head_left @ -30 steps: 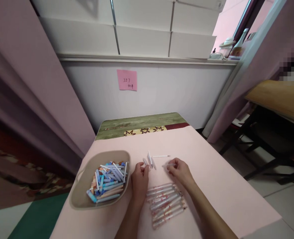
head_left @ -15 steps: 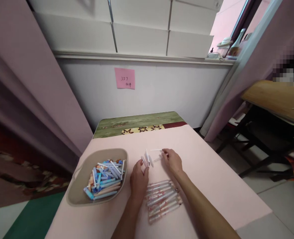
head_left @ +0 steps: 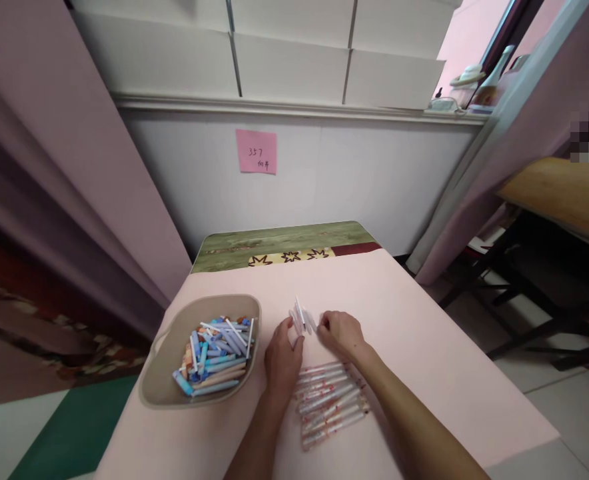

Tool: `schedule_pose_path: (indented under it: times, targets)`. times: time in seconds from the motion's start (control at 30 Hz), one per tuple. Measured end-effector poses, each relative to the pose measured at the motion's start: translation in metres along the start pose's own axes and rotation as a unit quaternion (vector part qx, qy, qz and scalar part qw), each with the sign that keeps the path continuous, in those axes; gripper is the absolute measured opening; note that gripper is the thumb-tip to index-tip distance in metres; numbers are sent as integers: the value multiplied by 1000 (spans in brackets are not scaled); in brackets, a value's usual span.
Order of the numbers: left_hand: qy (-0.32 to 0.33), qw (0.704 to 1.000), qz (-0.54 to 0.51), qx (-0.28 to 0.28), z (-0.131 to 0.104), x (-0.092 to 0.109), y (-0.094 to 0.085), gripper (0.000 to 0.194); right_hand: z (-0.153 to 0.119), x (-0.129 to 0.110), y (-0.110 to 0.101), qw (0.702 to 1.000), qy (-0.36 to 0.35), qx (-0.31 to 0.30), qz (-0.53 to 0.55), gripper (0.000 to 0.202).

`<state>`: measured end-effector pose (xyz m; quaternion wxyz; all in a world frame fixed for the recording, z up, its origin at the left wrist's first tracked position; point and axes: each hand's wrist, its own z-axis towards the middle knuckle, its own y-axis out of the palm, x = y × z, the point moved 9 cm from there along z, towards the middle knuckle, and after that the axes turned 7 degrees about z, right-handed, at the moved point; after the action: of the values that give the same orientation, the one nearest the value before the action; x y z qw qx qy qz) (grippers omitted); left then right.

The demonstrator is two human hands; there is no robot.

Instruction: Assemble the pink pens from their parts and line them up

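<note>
My left hand is beside the tan basket, its thumb and forefinger around slim clear pen parts. A thin white stick stands out among these parts, tilted upward. Close by on the right, my right hand has its fingers curled in a pinch; whatever is between them is hidden. Another clear piece shows just left of its fingertips. Below both hands lies a row of several clear pens with red printing, side by side on the pink tabletop cover.
The tan basket at left contains many blue, purple and brown pen parts and white sticks. A pink note is stuck to the wall behind the table. Curtains hang on both sides, and a wooden desk stands at right.
My right hand has curled inward and come a little lower. The thin white stick and clear tube that showed at its fingertips are no longer visible there. The view has shifted slightly.
</note>
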<state>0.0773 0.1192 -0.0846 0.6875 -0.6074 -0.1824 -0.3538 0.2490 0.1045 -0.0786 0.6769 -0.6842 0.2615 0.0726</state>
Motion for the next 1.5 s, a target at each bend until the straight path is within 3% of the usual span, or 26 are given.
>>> schedule_pose_path:
  times: [0.2, 0.37, 0.5, 0.6, 0.7, 0.77, 0.8, 0.93, 1.0, 1.07, 1.17, 1.23, 1.3, 1.4, 1.43, 1.5]
  targets:
    - [-26, 998, -61, 0, -2, -6, -4, 36, -34, 3, -17, 999, -2, 22, 38, 23]
    - [-54, 995, -83, 5, -17, -3, -12, 34, -71, -3, -15, 992, -99, -62, 47, 12]
    - [-42, 997, -67, 4, -38, 5, -28, 32, -80, -9, -12, 987, -139, -76, 15, 11]
    - [-28, 997, -51, 56, -52, 12, -53, 31, -81, -10, -20, 985, -157, -52, 50, 9]
    - [-39, 992, -93, 77, -59, 23, -65, 30, -85, 2, -38, 979, -105, 14, 174, 10]
    - [-71, 977, -195, 41, -59, 32, -55, 30, -91, 8, -39, 945, -63, 17, 321, 18]
    - [-89, 960, -263, 16, -59, 37, -46, 32, -94, 6, -34, 912, -49, -7, 406, 23]
    - [-155, 844, -500, -118, -65, 68, -2, 39, -112, -18, -5, 726, 3, -148, 671, 37]
    - [-183, 798, -556, -146, -68, 75, 8, 36, -121, -24, 1, 657, 34, -177, 732, 40]
    - [-202, 772, -584, -148, -69, 75, 9, 33, -128, -28, 3, 611, 59, -199, 764, 41]
    - [-215, 742, -611, -173, -70, 76, 9, 33, -138, -34, 9, 569, 92, -262, 775, 42]
    - [-213, 734, -619, -183, -70, 77, 8, 32, -140, -36, 11, 569, 99, -281, 766, 43]
    - [-208, 743, -614, -168, -69, 75, 6, 29, -135, -33, 8, 615, 79, -246, 745, 43]
    - [-199, 764, -602, -117, -65, 70, 0, 26, -124, -23, -4, 710, 30, -131, 691, 46]
    - [-197, 767, -602, -104, -63, 69, -1, 26, -122, -20, -7, 730, 24, -99, 676, 47]
    - [-196, 766, -605, -92, -61, 69, -1, 26, -121, -16, -4, 741, 42, -83, 666, 50]
